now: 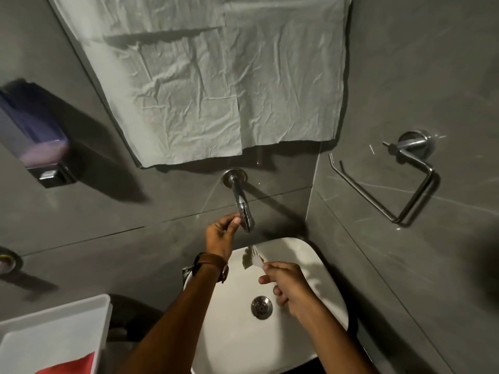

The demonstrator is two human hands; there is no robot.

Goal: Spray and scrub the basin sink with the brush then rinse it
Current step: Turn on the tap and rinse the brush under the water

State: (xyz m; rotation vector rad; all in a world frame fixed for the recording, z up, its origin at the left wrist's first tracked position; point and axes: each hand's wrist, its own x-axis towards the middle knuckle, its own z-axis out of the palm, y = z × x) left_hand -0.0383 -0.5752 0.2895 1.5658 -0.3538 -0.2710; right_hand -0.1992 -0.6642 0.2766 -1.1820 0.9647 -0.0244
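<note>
The white basin sink (229, 344) sits low in the middle of the view, its metal drain (261, 307) in the centre. A chrome tap (241, 202) comes out of the grey wall above it. My left hand (221, 234), with a brown watch strap on the wrist, pinches the tap's lower end. Inside the basin near its back wall, my right hand (290, 288) holds a small brush (252, 259) with pale bristles that point toward the tap. No water stream is plainly visible.
A soap dispenser (35, 130) hangs on the left wall. An empty chrome roll holder (399, 184) is fixed to the right wall. A white tray (54, 330) holding something red (73, 365) stands at lower left. Crumpled paper (216, 76) covers the wall above the tap.
</note>
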